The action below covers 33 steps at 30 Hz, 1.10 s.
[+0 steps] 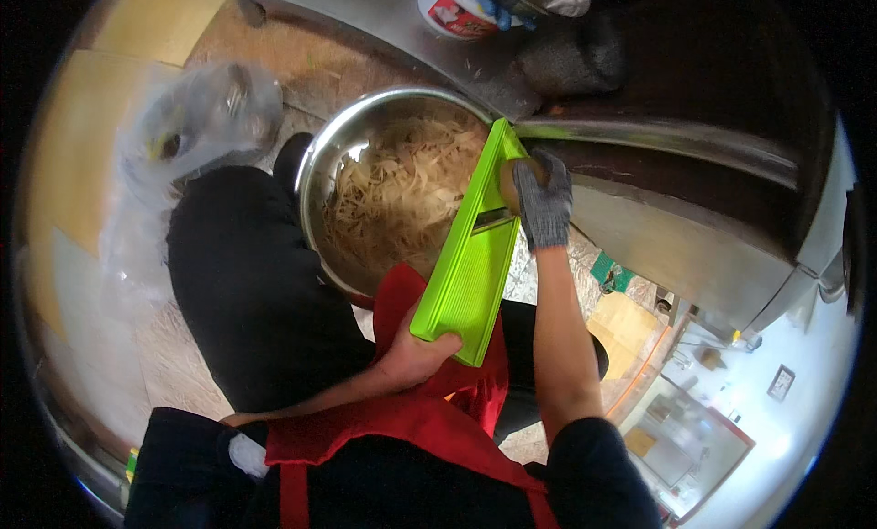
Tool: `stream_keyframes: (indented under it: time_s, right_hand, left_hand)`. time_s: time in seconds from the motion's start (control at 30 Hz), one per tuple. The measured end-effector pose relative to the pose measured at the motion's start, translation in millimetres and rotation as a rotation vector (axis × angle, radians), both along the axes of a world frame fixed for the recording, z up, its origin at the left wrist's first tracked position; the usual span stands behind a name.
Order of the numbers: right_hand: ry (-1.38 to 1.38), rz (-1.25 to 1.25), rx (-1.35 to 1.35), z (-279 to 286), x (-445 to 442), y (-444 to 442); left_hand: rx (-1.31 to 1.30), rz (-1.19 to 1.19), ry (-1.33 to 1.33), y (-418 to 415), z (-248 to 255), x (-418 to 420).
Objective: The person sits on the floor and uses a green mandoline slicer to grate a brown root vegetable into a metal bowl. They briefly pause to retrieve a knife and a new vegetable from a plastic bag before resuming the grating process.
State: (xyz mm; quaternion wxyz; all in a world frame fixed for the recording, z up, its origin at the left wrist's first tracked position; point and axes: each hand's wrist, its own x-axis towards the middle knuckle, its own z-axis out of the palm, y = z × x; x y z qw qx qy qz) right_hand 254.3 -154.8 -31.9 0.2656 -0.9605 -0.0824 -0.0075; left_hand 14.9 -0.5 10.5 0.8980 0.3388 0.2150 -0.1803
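Note:
A bright green mandoline slicer (473,268) slants over the right side of a large steel bowl (312,179), its upper end near the bowl's rim. My left hand (418,354), bare, grips the slicer's lower end with the thumb on top. My right hand (548,200), in a grey knit glove, holds a brownish rounded vegetable (510,183), perhaps a potato, against the slicer's bed above the metal blade (492,219). The glove hides much of the vegetable. Pale thin shreds (404,179) lie heaped in the bowl.
A clear plastic bag (205,118) with things inside lies left, beyond my knee (226,200). A steel counter edge (658,142) runs along the right. A white tub (452,11) with a red label stands at the top. A red apron (397,426) covers my lap.

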Motion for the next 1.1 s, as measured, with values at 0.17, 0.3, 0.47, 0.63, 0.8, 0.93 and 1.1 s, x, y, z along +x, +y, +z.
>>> stream_keyframes:
  time_s: [0.17,0.3,0.47,0.63,0.8,0.93,1.1]
  right_hand:
    - [0.195,0.354,-0.054,115,-143,48]
    - [0.135,0.183,-0.142,62,-103,46]
    - [0.164,-0.048,-0.397,-50,59,2]
    - [0.086,0.0,0.019,-58,54,-14]
    - [0.174,0.02,-0.01,79,-101,42]
    - [0.14,0.149,-0.046,93,-151,50]
    - [-0.144,-0.14,-0.265,-46,2,9]
  left_hand:
    - [0.115,0.025,-0.037,7,-5,-16]
    - [-0.01,0.074,0.076,4,-8,-23]
    - [0.084,-0.024,-0.049,1,-9,-12]
    - [-0.002,0.063,-0.018,-3,3,-1]
    - [0.008,0.003,-0.019,1,-4,-12]
    - [0.153,0.142,-0.082,2,-3,-19]
    - [0.046,0.011,-0.063,4,-7,-18]
